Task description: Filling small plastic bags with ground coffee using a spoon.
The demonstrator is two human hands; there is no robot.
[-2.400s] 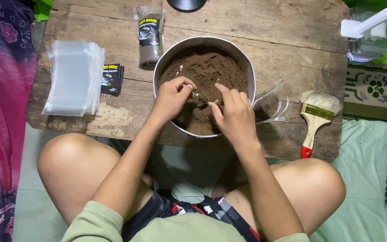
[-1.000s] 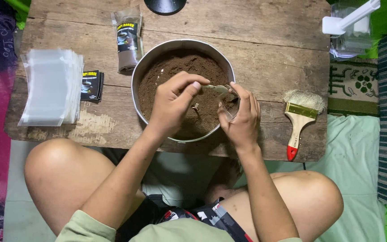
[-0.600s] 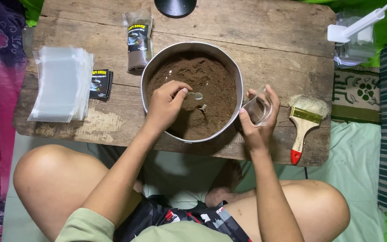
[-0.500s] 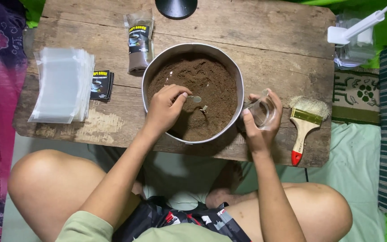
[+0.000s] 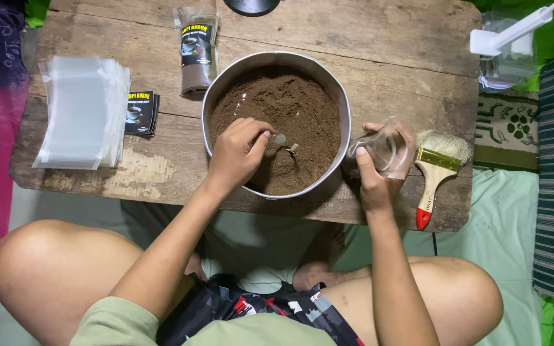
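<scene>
A low table (image 5: 386,57) of rough, weathered planks stands on a pale green floor covering, the seated person's bare knees at its near edge; at centre sits a round metal basin (image 5: 344,112) with a thin bright rim, filled with fine dark brown powder (image 5: 290,102); the left hand (image 5: 235,154) is inside it, fingers closed on a small metal spoon (image 5: 278,138) whose bowl lies just above the powder; the right hand (image 5: 379,176) is just right of the basin, clamped around a clear plastic cup (image 5: 379,148) tipped on its side, mouth toward the basin; the hands are apart. Right of the cup lies a flat paintbrush (image 5: 436,176), pale bristles, brass ferrule, wooden handle with red tip. Far left of the basin lies a filled dark pouch (image 5: 197,54); further left, small black labels (image 5: 141,112) and a stack of clear flat bags (image 5: 81,112).
</scene>
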